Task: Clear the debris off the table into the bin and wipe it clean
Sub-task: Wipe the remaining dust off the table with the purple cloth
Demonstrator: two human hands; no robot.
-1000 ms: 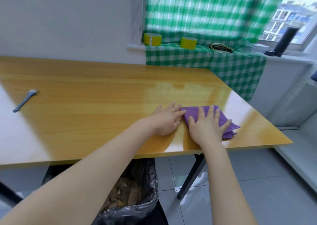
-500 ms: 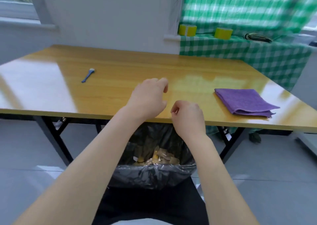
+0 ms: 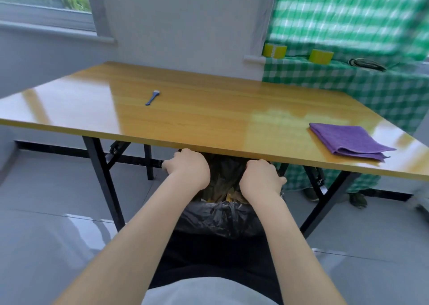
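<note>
A bin lined with a black bag (image 3: pixel 222 216) stands under the front edge of the wooden table (image 3: pixel 209 118), with brownish scraps inside. My left hand (image 3: pixel 188 170) grips the bin's left rim and my right hand (image 3: pixel 261 179) grips its right rim, both just below the table edge. A folded purple cloth (image 3: pixel 348 141) lies at the table's front right, apart from both hands.
A small blue brush (image 3: pixel 153 97) lies on the table's left middle. Black folding table legs (image 3: pixel 104 184) stand either side of the bin. Two yellow tape rolls (image 3: pixel 321 56) sit on a green checked ledge at the back right. Grey tiled floor surrounds the table.
Both hands left the purple cloth, drew back over the table edge and dropped below it onto the bin's rim. My view has lowered and moved back from the table.
</note>
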